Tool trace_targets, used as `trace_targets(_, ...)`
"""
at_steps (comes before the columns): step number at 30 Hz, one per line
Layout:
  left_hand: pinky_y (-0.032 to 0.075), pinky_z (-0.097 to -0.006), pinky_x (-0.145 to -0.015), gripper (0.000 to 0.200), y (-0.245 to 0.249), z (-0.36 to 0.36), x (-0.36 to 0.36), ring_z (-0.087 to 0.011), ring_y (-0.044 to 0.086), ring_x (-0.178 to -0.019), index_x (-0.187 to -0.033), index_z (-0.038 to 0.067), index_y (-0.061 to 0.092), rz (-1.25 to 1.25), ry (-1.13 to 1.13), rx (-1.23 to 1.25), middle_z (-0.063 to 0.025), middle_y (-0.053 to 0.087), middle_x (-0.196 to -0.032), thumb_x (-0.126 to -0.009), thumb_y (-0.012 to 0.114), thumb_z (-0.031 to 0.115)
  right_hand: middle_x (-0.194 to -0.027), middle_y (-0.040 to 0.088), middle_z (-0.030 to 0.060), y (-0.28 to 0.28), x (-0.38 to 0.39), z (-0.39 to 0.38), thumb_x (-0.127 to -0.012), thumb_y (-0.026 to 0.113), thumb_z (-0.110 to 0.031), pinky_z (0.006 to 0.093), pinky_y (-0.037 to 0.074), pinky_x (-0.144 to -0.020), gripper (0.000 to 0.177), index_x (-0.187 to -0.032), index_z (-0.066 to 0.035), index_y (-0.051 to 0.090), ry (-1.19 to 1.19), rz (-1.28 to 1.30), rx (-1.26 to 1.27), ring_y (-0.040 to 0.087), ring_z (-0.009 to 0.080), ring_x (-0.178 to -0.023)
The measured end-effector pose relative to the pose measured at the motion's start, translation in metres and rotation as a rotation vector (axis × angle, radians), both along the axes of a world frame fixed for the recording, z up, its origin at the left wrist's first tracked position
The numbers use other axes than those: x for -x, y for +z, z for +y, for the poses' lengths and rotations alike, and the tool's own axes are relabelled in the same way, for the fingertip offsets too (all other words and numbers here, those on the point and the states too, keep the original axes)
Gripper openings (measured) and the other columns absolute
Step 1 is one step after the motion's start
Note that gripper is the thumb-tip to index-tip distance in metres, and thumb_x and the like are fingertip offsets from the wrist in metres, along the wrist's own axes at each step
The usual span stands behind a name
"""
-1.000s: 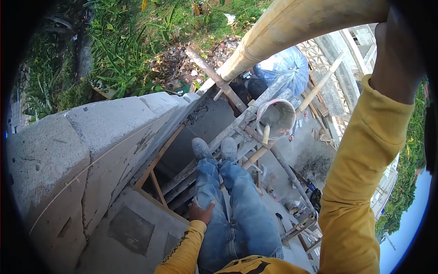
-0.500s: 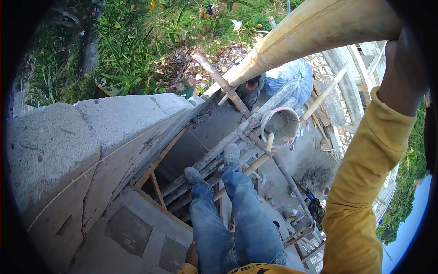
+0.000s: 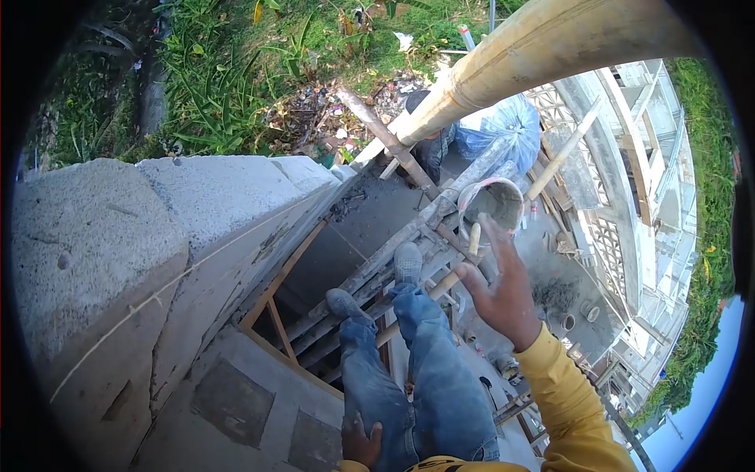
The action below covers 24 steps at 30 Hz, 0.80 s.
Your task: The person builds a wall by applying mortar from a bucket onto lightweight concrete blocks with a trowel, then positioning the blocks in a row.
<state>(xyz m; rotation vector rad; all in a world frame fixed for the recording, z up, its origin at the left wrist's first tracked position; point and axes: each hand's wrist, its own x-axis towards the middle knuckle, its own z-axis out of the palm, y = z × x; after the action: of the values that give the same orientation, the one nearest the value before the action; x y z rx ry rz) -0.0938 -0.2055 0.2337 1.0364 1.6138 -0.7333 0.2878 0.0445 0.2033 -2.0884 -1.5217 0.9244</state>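
My right hand (image 3: 503,295), in a yellow sleeve, reaches forward with thumb and fingers apart and nothing in it. Just beyond its fingertips a bucket (image 3: 510,189) stands on the scaffold, with grey mortar (image 3: 491,203) inside. A pale wooden handle (image 3: 474,238) sticks out over the bucket's near rim, close to my thumb; the tool's other end I cannot make out. Low in the view, my left hand (image 3: 362,442) rests against my left thigh, fingers loosely apart and holding nothing visible. My shoes (image 3: 407,263) are on the scaffold poles.
A block wall (image 3: 236,189) with a string (image 3: 118,322) along it runs at left. A thick bamboo pole (image 3: 543,59) slants across the top right. Below, a person (image 3: 431,153) is beside a blue plastic bag (image 3: 499,135). A mortar heap (image 3: 557,291) lies on the ground far below.
My right hand has let go of the thick bamboo pole and come down toward the bucket and wooden handle, fingers apart. My left hand has shifted slightly onto my thigh.
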Motion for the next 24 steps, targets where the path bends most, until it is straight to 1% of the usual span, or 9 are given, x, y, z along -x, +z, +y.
trace_targets(2,0.028,-0.0538,-0.121,0.087,0.007,0.004,-0.001,-0.0551,0.033,-0.145,-0.155,-0.004,0.038,-0.044,-0.091,-0.005,-0.0410,0.032,-0.156,-0.097,0.056,0.058,-0.154,0.042,0.0338,-0.022,0.038,-0.093,-0.097,0.065,-0.055,0.0561,0.030,-0.120,0.086,-0.158,-0.001,0.036,0.197,0.039,0.467,0.037,0.0518,-0.146)
trace_targets(3,0.028,-0.0547,-0.121,0.087,0.008,0.004,-0.001,-0.0559,0.033,-0.145,-0.156,-0.003,0.038,-0.057,-0.134,-0.002,-0.0415,0.031,-0.156,-0.096,0.057,0.058,-0.157,0.038,0.0343,-0.023,0.054,-0.138,-0.097,0.061,-0.059,0.0591,0.030,-0.119,0.085,-0.159,-0.006,0.036,0.289,0.057,0.565,0.032,0.0524,-0.148)
trace_targets(5,0.027,-0.0560,-0.121,0.087,0.008,0.002,0.001,-0.0567,0.032,-0.145,-0.157,-0.001,0.038,-0.067,-0.198,0.012,-0.0420,0.028,-0.157,-0.095,0.058,0.057,-0.159,0.035,0.0329,-0.001,0.081,-0.195,-0.098,0.057,-0.062,0.0596,0.029,-0.120,0.084,-0.160,-0.010,0.035,0.410,0.099,0.859,0.030,0.0506,-0.150)
trace_targets(8,0.028,-0.0568,-0.121,0.085,-0.002,0.000,0.004,-0.0570,0.031,-0.145,-0.157,0.001,0.039,-0.052,-0.244,0.019,-0.0429,0.028,-0.156,-0.094,0.062,0.054,-0.160,0.034,0.0334,0.010,0.100,-0.234,-0.098,0.057,-0.060,0.0595,0.029,-0.120,0.079,-0.158,-0.012,0.040,0.359,0.103,0.802,0.035,0.0498,-0.148)
trace_targets(11,0.029,-0.0565,-0.120,0.083,-0.004,0.000,0.003,-0.0569,0.034,-0.144,-0.154,0.001,0.043,-0.041,-0.264,-0.011,-0.0438,0.032,-0.153,-0.091,0.066,0.050,-0.160,0.037,0.0305,0.015,0.106,-0.244,-0.098,0.062,-0.047,0.0584,0.030,-0.120,0.066,-0.151,-0.010,0.050,0.300,0.074,0.752,0.036,0.0488,-0.148)
trace_targets(14,0.030,-0.0559,-0.120,0.080,-0.001,0.001,0.007,-0.0550,0.035,-0.145,-0.152,0.000,0.046,-0.052,-0.291,-0.051,-0.0418,0.033,-0.154,-0.092,0.065,0.049,-0.150,0.048,0.0271,0.029,0.106,-0.254,-0.097,0.065,-0.034,0.0579,0.038,-0.112,0.051,-0.140,-0.009,0.061,0.265,0.075,0.617,0.047,0.0458,-0.138)
trace_targets(16,0.030,-0.0557,-0.120,0.078,-0.004,0.005,0.006,-0.0540,0.036,-0.144,-0.151,-0.001,0.047,-0.082,-0.291,-0.093,-0.0397,0.035,-0.154,-0.093,0.066,0.047,-0.138,0.055,0.0233,0.043,0.102,-0.252,-0.095,0.066,-0.028,0.0545,0.043,-0.105,0.045,-0.135,-0.008,0.065,0.242,0.067,0.673,0.053,0.0417,-0.126)
trace_targets(20,0.034,-0.0515,-0.118,0.064,-0.022,0.026,-0.034,-0.0482,0.043,-0.140,-0.145,-0.001,0.053,-0.439,-0.179,-0.294,-0.0313,0.046,-0.150,-0.096,0.065,0.037,-0.117,0.063,0.0157,0.038,0.097,-0.257,-0.093,0.067,-0.024,0.0475,0.048,-0.091,0.038,-0.127,-0.008,0.069,0.241,0.051,0.655,0.058,0.0343,-0.108)
trace_targets(24,0.042,-0.0468,-0.110,0.045,-0.029,0.036,-0.096,-0.0407,0.053,-0.128,-0.133,0.000,0.062,-0.707,-0.111,-0.253,-0.0209,0.059,-0.135,-0.098,0.065,0.027,-0.113,0.064,0.0136,0.028,0.095,-0.259,-0.092,0.068,-0.025,0.0440,0.050,-0.088,0.032,-0.119,-0.008,0.071,0.335,0.025,0.598,0.058,0.0330,-0.106)
